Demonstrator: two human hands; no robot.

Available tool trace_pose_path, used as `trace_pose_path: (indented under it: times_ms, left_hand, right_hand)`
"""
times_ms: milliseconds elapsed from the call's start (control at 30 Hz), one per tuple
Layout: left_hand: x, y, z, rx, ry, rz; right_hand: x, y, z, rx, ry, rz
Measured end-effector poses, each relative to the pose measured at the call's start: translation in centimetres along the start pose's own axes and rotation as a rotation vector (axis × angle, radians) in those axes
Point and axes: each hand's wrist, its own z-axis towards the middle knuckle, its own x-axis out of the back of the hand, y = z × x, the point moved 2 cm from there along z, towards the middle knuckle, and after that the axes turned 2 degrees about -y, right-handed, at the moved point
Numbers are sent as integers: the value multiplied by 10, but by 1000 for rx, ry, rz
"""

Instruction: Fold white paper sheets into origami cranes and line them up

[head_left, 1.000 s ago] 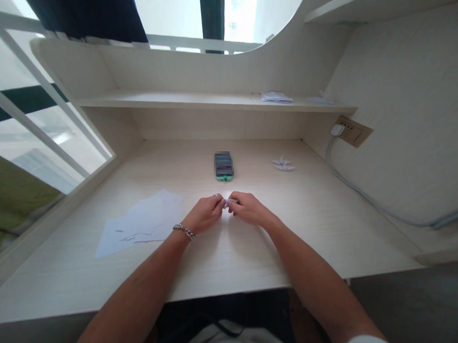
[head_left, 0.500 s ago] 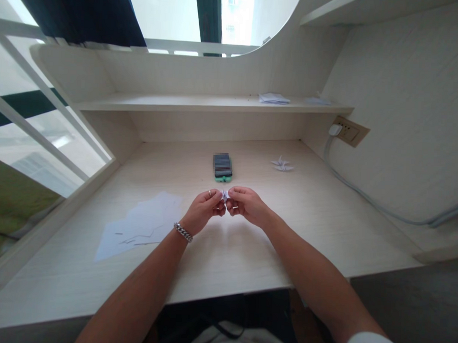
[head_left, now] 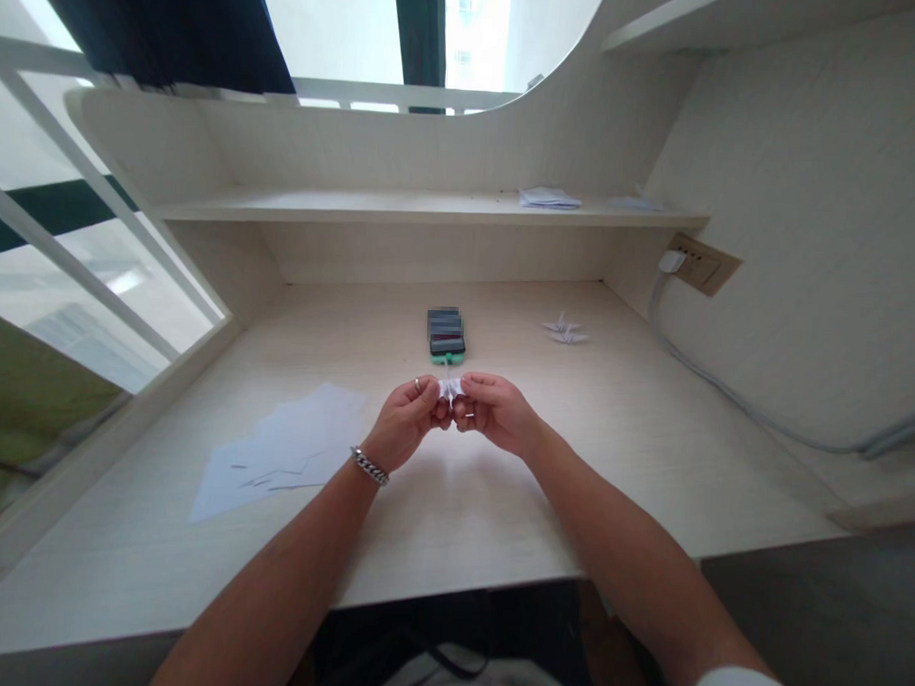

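**Pale desk by a window**

Head view: a light wood desk [head_left: 649,440] with a shelf [head_left: 402,207], wall socket [head_left: 701,263] and loose sheets [head_left: 289,447]. A phone [head_left: 447,337] lies mid-desk — its screen blurred, no writing readable. Left hand [head_left: 406,421] and right hand [head_left: 494,412] meet, both pinching a small folded paper [head_left: 450,387] just above the desk.

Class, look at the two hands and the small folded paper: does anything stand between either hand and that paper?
Nothing visible does. The left hand and right hand both pinch the folded paper directly. The phone lies beyond it, apart.
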Motion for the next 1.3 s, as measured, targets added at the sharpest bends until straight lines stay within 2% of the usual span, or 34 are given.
trace_pose_path:
  times_ms: [167,300,533,700,967,1300]
  left_hand:
    - [10,0,2,14,-23,262]
    - [12,-2,2,88,-36,321]
    - [10,-5,2,169,-78,193]
    - [6,-6,2,157,-53,90]
    - [-5,-4,-1,122,13,-154]
    - [-11,-2,-3,72,8,-211]
  right_hand:
    - [11,-3,-1,-64,44,-233]
    - [15,-2,-2,-104,-2,-343]
    - [14,3,-1,-82,-25,-308]
    - [11,4,-2,-99,-82,-279]
    - [1,8,2,-19,-55,64]
    - [-1,8,2,58,-77,111]
